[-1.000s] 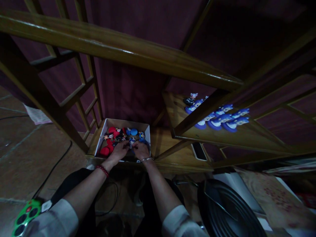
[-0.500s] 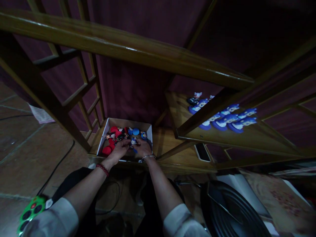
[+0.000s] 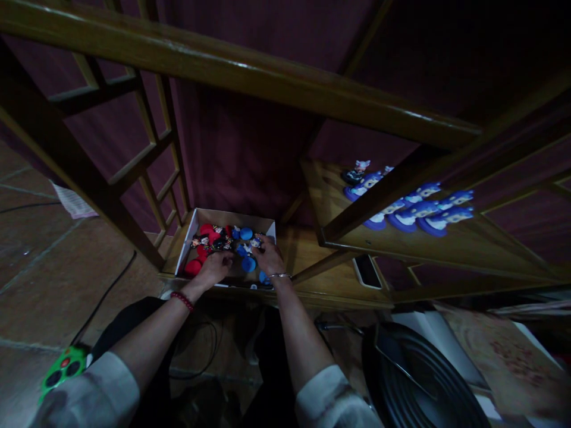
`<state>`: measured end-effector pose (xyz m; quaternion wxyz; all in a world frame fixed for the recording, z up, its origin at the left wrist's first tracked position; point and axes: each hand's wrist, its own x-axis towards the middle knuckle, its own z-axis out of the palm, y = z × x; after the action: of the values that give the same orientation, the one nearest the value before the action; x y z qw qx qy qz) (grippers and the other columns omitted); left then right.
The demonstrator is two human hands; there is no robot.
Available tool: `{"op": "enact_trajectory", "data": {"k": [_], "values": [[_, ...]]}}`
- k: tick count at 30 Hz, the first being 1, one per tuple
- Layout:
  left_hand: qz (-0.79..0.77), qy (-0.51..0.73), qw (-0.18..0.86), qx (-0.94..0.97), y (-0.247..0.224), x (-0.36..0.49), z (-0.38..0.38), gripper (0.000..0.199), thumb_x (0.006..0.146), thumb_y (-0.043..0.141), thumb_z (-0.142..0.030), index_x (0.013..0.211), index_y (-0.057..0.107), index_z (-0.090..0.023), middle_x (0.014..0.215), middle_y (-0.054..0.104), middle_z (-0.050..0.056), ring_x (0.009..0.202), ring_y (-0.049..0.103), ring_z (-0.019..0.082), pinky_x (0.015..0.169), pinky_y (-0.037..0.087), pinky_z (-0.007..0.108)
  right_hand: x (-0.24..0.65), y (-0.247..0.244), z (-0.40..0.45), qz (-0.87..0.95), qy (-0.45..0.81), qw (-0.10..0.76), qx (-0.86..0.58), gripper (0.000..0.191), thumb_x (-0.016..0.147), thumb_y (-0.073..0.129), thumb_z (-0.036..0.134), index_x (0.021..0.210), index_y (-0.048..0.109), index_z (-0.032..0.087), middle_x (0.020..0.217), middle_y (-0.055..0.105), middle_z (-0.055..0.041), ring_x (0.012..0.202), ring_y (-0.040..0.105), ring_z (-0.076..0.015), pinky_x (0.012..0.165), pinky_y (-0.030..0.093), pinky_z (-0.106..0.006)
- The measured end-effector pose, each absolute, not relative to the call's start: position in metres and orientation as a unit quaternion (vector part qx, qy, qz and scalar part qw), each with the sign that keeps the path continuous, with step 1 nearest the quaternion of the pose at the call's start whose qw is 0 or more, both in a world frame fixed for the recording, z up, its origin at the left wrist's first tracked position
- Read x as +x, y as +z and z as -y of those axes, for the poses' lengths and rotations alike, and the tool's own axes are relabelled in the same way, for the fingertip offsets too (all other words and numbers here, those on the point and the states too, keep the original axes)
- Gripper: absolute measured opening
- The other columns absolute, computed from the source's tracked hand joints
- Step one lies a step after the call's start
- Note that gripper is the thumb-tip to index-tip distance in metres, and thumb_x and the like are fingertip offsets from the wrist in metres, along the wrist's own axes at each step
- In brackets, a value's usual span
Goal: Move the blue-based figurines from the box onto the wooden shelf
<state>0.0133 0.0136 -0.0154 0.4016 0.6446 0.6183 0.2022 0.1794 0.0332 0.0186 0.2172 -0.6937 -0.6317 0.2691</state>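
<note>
In a shallow cardboard box (image 3: pixel 182 252), my right hand (image 3: pixel 270 260) has its thumb and fingers round a small blue-and-white figurine (image 3: pixel 255 243), which lies tilted at the right side. My left hand (image 3: pixel 216 268) hovers over the box's front middle, its fingers loosely bent and apart, with nothing seen in them. Figurines with red bases (image 3: pixel 193 267) lie on the box's left, partly behind my left hand. Blue round bases (image 3: pixel 248 264) show between and beside my hands.
The box stands on a low wooden shelf (image 3: pixel 297 249) beneath a wooden rail (image 3: pixel 241 71). Several blue-purple figurines (image 3: pixel 419 209) stand on a raised shelf to the right. A phone (image 3: pixel 368 271) lies below them. A black ribbed stool seat (image 3: pixel 419 374) is at lower right.
My hands have moved apart. My right hand has carried the blue-and-white figurine up and to the right inside the box, while my left hand has let go of it and stayed near the front.
</note>
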Motion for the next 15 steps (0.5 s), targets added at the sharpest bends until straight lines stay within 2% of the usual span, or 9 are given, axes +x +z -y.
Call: {"op": "enact_trajectory", "data": {"k": [8, 15], "values": [[-0.607, 0.163, 0.355, 0.692, -0.004, 0.028, -0.019, 0.03, 0.072, 0.042, -0.016, 0.097, 0.06, -0.02, 0.091, 0.064, 0.003, 0.084, 0.057, 0.015, 0.078, 0.041, 0.024, 0.192, 0.033, -0.032, 0.635, 0.211, 0.227, -0.708, 0.028, 0.072, 0.05, 0.03, 0.099, 0.053, 0.025, 0.083, 0.064, 0.0013, 0.077, 0.057, -0.0128, 0.072, 0.041, -0.024], [-0.588, 0.161, 0.344, 0.714, -0.009, 0.038, -0.021, 0.029, 0.077, 0.04, -0.022, 0.098, 0.059, -0.022, 0.095, 0.063, 0.003, 0.086, 0.057, 0.016, 0.078, 0.041, 0.024, 0.2, 0.033, -0.033, 0.611, 0.231, 0.226, -0.722, 0.028, 0.07, 0.053, 0.033, 0.097, 0.054, 0.026, 0.081, 0.065, 0.0031, 0.075, 0.058, -0.0121, 0.07, 0.042, -0.023]]}}
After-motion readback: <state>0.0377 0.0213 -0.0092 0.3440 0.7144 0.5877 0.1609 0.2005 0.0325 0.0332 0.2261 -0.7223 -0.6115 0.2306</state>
